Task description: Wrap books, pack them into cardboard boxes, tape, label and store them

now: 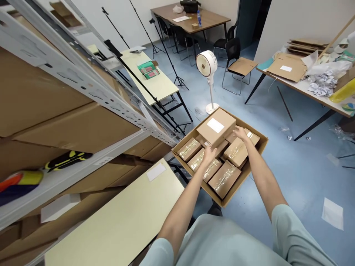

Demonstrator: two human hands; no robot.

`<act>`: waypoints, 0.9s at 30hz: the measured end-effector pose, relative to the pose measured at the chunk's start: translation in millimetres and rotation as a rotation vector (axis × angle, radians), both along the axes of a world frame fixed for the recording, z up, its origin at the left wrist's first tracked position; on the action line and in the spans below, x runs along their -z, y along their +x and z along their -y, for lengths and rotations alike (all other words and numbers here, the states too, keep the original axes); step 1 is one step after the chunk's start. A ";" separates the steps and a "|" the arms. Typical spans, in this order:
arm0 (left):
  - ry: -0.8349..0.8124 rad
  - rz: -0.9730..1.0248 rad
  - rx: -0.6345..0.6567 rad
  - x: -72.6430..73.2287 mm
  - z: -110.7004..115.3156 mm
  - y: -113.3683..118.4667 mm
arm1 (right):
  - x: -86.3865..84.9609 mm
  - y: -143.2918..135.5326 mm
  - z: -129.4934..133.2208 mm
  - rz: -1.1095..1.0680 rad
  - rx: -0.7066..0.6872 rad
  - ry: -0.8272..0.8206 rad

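Note:
A brown cardboard box with a white label (pixel 203 129) sits raised above the others at the far side of a large open carton (pixel 191 173). My left hand (pixel 209 154) grips its near corner, fingers closed against the cardboard. On its right side, my right hand (pixel 240 133) presses with bent fingers. I cannot tell whether the box is lifted or resting on those below. Around it in the carton lie several smaller brown boxes wrapped in clear tape, among them a taped box (pixel 235 152) under my right wrist and another box (pixel 224 179) at the near corner.
At left rises a grey metal shelf (pixel 124 138) packed with cartons, beside a pale yellow table (pixel 124 218). A white fan (pixel 208 64) stands beyond the carton. To the right, a cluttered table (pixel 310 87) holds flattened cardboard and crumpled paper. Paper scraps lie on the blue floor.

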State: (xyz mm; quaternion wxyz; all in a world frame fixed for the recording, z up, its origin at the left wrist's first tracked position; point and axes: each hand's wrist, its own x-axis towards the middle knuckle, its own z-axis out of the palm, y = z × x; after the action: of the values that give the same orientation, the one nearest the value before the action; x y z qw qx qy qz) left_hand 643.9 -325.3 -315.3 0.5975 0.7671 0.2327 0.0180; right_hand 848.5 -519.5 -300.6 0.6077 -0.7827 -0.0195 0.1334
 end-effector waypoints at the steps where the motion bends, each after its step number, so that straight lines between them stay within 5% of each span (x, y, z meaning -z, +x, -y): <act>1: -0.019 -0.008 -0.009 -1.8 -0.5 -8.2 | 2.8 -13.1 -4.0 -0.024 -0.015 0.011; 7: -0.157 -0.024 -0.062 -15.6 -11.0 -122.3 | 12.0 -162.9 -32.9 -0.101 -0.209 0.081; 13: -0.268 -0.001 -0.233 -38.2 -27.9 -237.3 | -2.1 -325.2 -84.3 -0.238 -0.546 0.241; 21: -0.359 0.185 -0.590 -73.8 -59.7 -386.7 | -71.0 -428.5 -159.7 -0.010 -1.011 0.145; 27: -0.364 0.348 -0.841 -91.4 -68.1 -538.6 | -110.4 -557.5 -212.2 0.512 -1.415 0.157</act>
State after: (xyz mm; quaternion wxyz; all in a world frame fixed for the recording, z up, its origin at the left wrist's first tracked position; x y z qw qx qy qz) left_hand 105.3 -257.2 -224.0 0.6930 0.4753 0.4182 0.3449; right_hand 291.0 -307.3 -190.1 0.4077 -0.5443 -0.6672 0.3038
